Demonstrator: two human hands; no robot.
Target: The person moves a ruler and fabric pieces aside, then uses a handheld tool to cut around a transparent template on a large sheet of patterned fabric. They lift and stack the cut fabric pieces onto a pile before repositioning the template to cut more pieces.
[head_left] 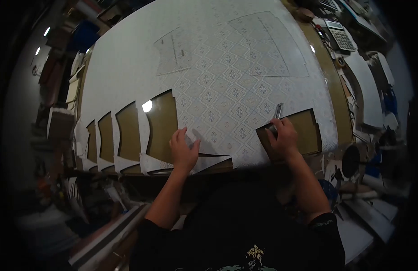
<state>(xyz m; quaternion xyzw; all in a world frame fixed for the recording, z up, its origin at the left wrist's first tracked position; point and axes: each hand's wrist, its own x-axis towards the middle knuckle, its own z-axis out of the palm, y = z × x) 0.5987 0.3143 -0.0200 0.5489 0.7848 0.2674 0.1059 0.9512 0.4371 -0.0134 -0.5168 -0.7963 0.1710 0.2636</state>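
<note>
patterned fabric [209,95] lies spread flat over the table [161,128], with a row of curved gaps cut along the near left edge and another gap at the near right, brown surface showing through. two pattern outlines show on its far part. left hand [184,151] is over the near edge beside the largest curved gap, fingers half open, thumb apart, nothing seen in them. right hand [283,137] is over the near-right gap, fingers bent; metal tool [279,109] at fingertips, cannot tell if gripped. calculator [340,37] sits off to the right among clutter.
</note>
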